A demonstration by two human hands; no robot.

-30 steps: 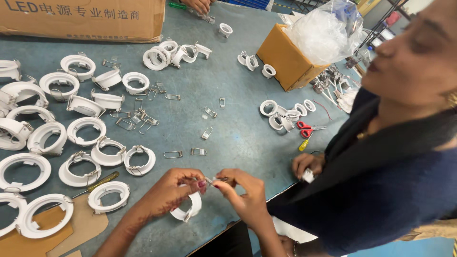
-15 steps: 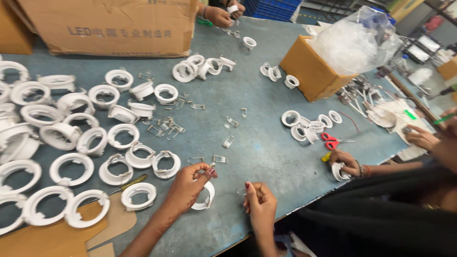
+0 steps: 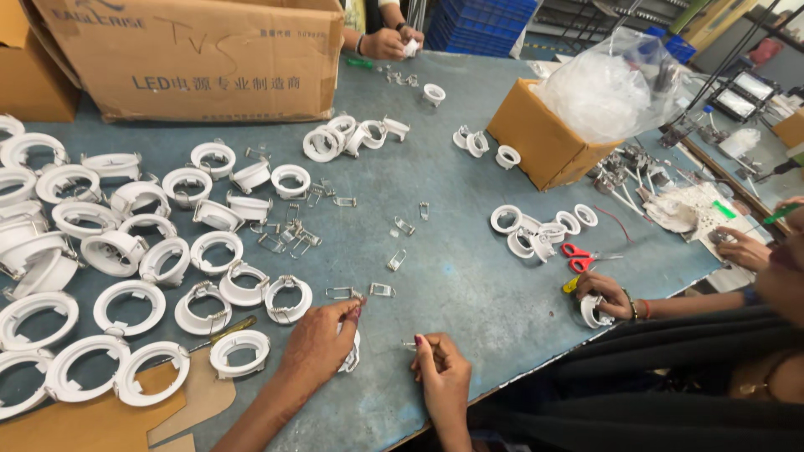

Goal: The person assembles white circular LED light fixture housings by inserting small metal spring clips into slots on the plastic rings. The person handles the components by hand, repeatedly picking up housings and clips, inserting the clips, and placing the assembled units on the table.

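White plastic ring housing [image 3: 350,353], partly hidden under the left hand [image 3: 321,343], lying on the blue-grey table [image 3: 469,276] at its near edge; left hand's fingers curled over it, fingertips pinched together at the top. Far left: many white ring housings [image 3: 126,251] spread in rows, some fitted with wire clips, a few resting on a flat cardboard sheet [image 3: 100,418]. Behind them: large brown cardboard box [image 3: 201,59]. Centre: loose metal spring clips [image 3: 360,292] scattered just beyond the left hand. Right hand [image 3: 441,372] beside the left, near but apart, fingers closed narrowly on a small metal spring clip [image 3: 411,344]. Centre right: small open carton [image 3: 536,142] holding a clear plastic bag [image 3: 607,88]; small cluster of white rings [image 3: 536,230] near it; red-handled scissors [image 3: 582,257]. Right edge: another person's hand [image 3: 607,295] on a white ring [image 3: 590,314]. Far edge: a third person's hands [image 3: 389,42]
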